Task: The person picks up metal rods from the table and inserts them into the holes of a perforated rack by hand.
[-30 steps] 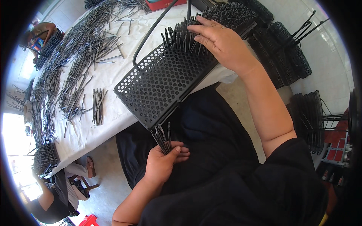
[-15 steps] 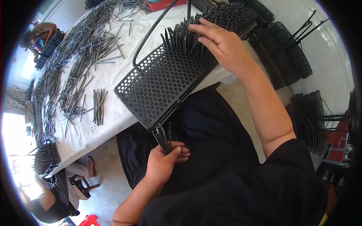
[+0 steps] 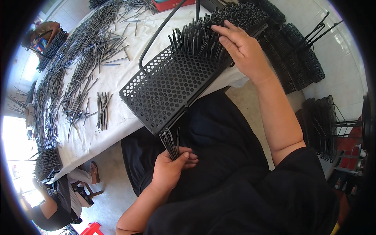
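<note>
My left hand (image 3: 169, 169) is closed around a small bundle of thin dark rods (image 3: 170, 144), which stick up past the fingers below the rack's near corner. A black rack (image 3: 160, 94) with a round-holed plate rests tilted on the table's near edge. Many dark rods (image 3: 196, 41) stand upright, packed in its far part, while the holes in the near part show no rods. My right hand (image 3: 244, 49) is at the right side of these standing rods. Its fingers are stretched out with the thumb apart, and I see nothing in it.
Loose rods (image 3: 74, 74) lie heaped along the left of the white-covered table (image 3: 129, 78), beside a small row of rods (image 3: 103, 110). A red box (image 3: 172, 4) sits at the back. More filled black racks (image 3: 291, 55) stand at right. Another person (image 3: 58, 207) sits at lower left.
My right hand has shifted to the right along the standing rods, uncovering more of them. My left hand with its bundle has hardly moved.
</note>
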Available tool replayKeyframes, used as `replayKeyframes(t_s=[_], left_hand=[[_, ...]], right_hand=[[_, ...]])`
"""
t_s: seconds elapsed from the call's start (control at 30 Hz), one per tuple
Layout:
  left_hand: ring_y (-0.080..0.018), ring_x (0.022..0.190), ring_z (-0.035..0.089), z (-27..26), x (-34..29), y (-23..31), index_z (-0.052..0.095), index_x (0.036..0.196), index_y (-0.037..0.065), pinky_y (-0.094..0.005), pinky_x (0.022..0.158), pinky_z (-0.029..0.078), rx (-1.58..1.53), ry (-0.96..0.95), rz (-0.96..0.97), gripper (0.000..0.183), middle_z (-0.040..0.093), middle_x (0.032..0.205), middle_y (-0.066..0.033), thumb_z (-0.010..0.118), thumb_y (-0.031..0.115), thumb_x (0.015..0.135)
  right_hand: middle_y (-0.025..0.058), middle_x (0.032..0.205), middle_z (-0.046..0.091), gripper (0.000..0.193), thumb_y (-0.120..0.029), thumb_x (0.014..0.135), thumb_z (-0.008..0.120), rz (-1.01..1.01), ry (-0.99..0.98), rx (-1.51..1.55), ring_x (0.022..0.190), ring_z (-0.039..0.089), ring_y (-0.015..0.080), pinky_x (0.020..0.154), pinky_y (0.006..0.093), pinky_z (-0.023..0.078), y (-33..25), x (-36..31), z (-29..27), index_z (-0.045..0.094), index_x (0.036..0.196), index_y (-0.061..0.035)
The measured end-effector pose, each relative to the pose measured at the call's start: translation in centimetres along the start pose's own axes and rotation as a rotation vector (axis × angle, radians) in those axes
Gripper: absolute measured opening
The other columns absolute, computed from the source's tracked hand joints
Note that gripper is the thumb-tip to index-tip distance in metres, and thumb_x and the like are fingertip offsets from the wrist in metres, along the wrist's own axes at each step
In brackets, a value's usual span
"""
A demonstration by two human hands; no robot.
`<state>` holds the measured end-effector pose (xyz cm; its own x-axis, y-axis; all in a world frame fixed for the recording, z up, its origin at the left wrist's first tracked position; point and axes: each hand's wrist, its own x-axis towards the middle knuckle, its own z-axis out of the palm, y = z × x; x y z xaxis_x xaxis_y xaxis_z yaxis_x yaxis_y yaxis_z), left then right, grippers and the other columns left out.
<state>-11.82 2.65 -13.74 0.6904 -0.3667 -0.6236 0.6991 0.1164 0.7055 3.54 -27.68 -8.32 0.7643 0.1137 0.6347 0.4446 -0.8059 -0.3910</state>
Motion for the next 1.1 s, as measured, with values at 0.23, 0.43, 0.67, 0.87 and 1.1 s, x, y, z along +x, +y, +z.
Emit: replayKeyframes(t_s=[0.23, 0.43, 0.67, 0.87, 1.1], left_hand=[[-0.0252, 0.083, 0.069, 0.2, 0.1, 0.1, 0.06, 0.107, -0.005, -0.0348, 0.077, 0.059, 0.018, -0.009, -0.006, 0.016, 0.068, 0.092, -0.0169, 0.057, 0.004, 0.095], [-0.0218, 0.085, 0.069, -0.1, -0.1, -0.1, 0.06, 0.111, -0.005, -0.0328, 0.077, 0.058, 0.045, -0.042, 0.039, 0.019, 0.068, 0.094, -0.0146, 0.054, 0.007, 0.098], [-0.0103, 0.068, 0.058, 0.0, -0.6, 0.4, 0.06, 0.117, -0.002, -0.0237, 0.062, 0.049, 0.11, -0.036, 0.091, 0.025, 0.065, 0.084, -0.0061, 0.051, 0.015, 0.101], [-0.0049, 0.056, 0.044, 0.4, -0.5, 1.3, 0.06, 0.118, 0.003, -0.0197, 0.052, 0.037, 0.089, -0.056, 0.057, 0.025, 0.057, 0.074, -0.0007, 0.049, 0.019, 0.102], [-0.0056, 0.054, 0.042, 1.2, -0.9, 2.1, 0.056, 0.108, 0.003, -0.0201, 0.05, 0.035, -0.013, -0.09, 0.2, 0.02, 0.058, 0.075, -0.0028, 0.047, 0.02, 0.103]], right_hand=[[0.0083, 0.092, 0.071, 0.034, -0.019, 0.089, 0.066, -0.046, 0.102, 0.197, 0.119, 0.058, 0.0276, 0.108, 0.0447, 0.036, -1.6, -0.1, 0.7, 0.064, 0.122, -0.0112], [0.0047, 0.099, 0.073, 0.028, -0.01, 0.089, 0.065, -0.114, 0.108, 0.062, 0.114, 0.063, 0.0224, 0.108, 0.0401, 0.038, -2.3, 1.8, 2.1, 0.068, 0.117, -0.0125], [0.007, 0.1, 0.073, 0.021, -0.016, 0.087, 0.069, -0.202, 0.1, -0.033, 0.117, 0.061, 0.027, 0.107, 0.0422, 0.04, -2.6, 2.5, 2.9, 0.072, 0.107, -0.0108], [0.0081, 0.102, 0.073, 0.017, -0.016, 0.084, 0.072, -0.193, 0.141, -0.064, 0.114, 0.062, 0.028, 0.097, 0.0367, 0.049, -1.6, 2.4, 2.7, 0.074, 0.098, -0.0069], [0.0093, 0.081, 0.071, 0.012, -0.009, 0.084, 0.072, 0.133, 0.167, 0.531, 0.07, 0.067, 0.0138, 0.062, 0.0257, 0.051, -7.7, -2.0, 1.9, 0.07, 0.093, -0.0014]])
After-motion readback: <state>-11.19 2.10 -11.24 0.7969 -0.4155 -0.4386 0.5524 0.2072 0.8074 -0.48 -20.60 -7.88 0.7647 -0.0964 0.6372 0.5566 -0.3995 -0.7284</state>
